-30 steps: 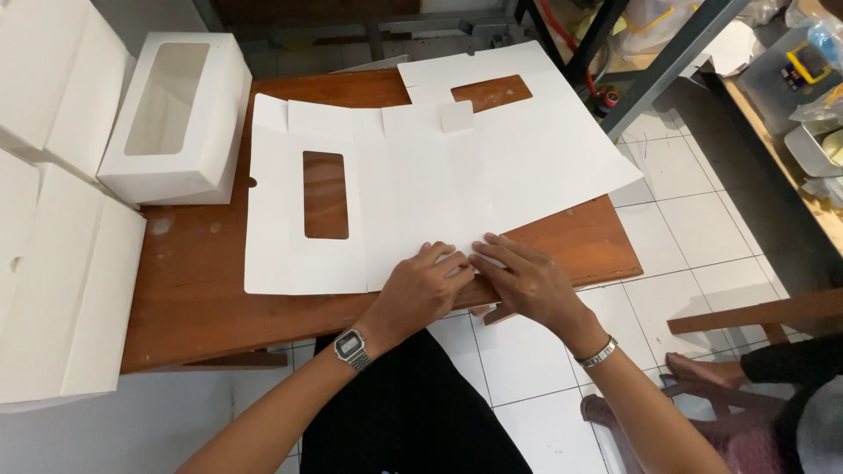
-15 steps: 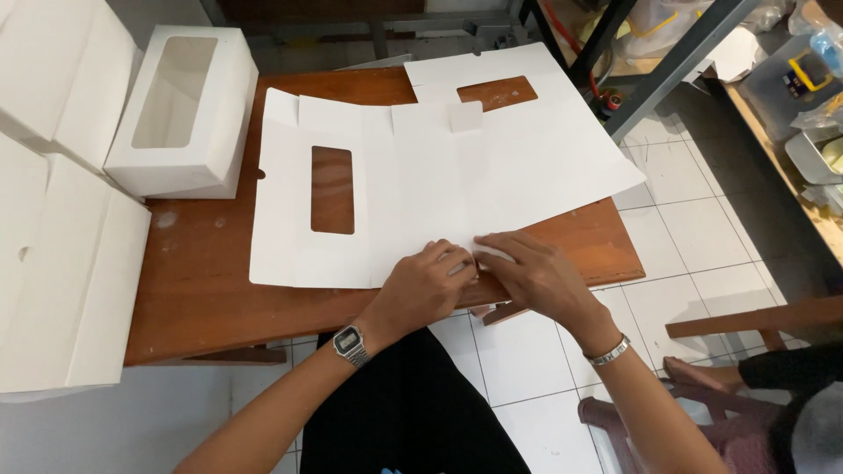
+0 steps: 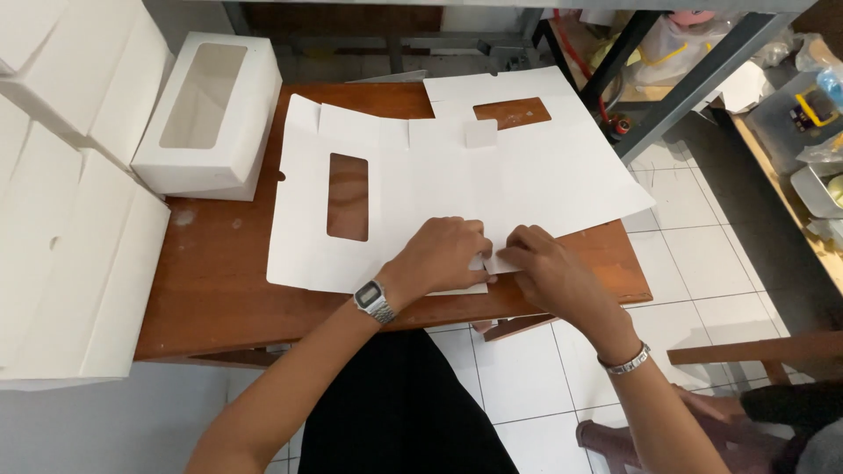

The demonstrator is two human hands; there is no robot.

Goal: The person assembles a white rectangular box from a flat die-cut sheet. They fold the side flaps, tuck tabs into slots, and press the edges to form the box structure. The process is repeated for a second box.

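Both hands (image 3: 500,259) barely shifted, seemingly pinching the half-hidden cardboard flap (image 3: 502,262).

A flat white box sheet (image 3: 421,202) with a window hole lies on the brown table (image 3: 219,290). A folded white box (image 3: 211,114) stands at the table's far left corner. Plain white boxes (image 3: 70,219) are stacked just left of the table.

Light: bright, even and diffuse across the frame.
Glare: the white boxes (image 3: 70,219) at the left edge were nearly washed out.
Shadows: soft and short beneath both hands at centre.
Focus: sharp at centre, slightly softer in the corners.
Distortion: mild wide-angle bending at the edges.
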